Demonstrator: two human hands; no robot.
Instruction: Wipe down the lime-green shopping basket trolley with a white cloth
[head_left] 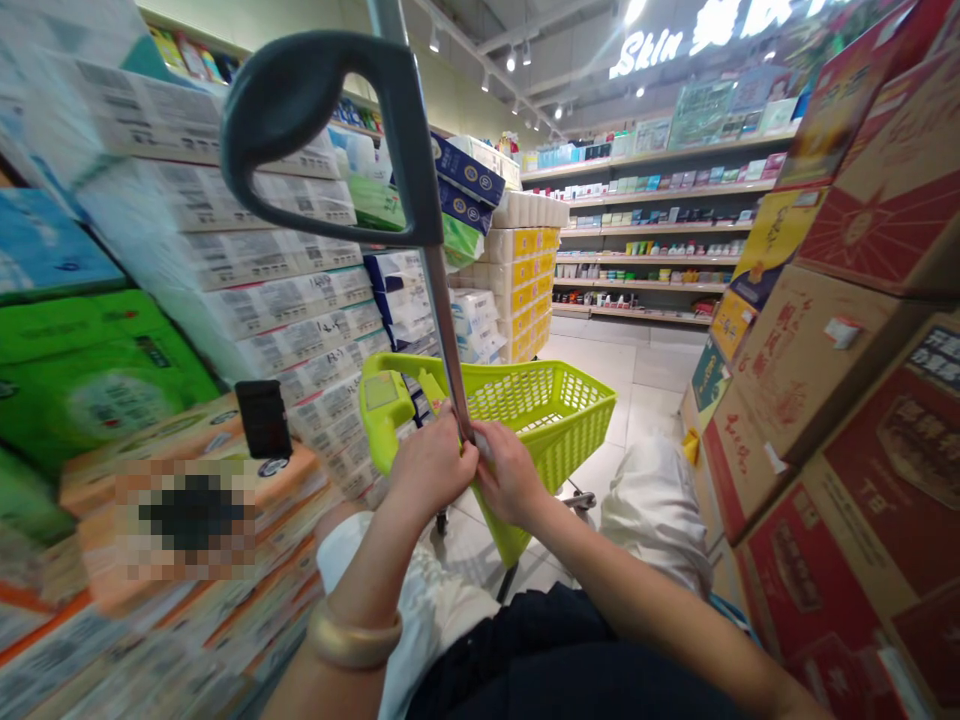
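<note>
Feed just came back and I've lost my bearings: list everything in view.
grey metal pole with dark D-shaped handle: one, centre, rising from both hands
lime-green plastic basket trolley: one, floor behind pole
wrapped tissue packs: many, white, green, orange, stacked left
printed cardboard cartons: many, red-brown, stacked right
stocked store shelves: several tiers, pale, far wall
black flat device: one, on orange packs, left
gold bangle: one, left wrist
left hand: one, gripping pole
right hand: one, gripping pole

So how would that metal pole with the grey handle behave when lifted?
Probably stiff: the pole runs straight and thin. Likely top-heavy and apt to tip, since the bulky grey handle sits far above the left hand and right hand gripping low. Its smooth metal may slip.
</note>
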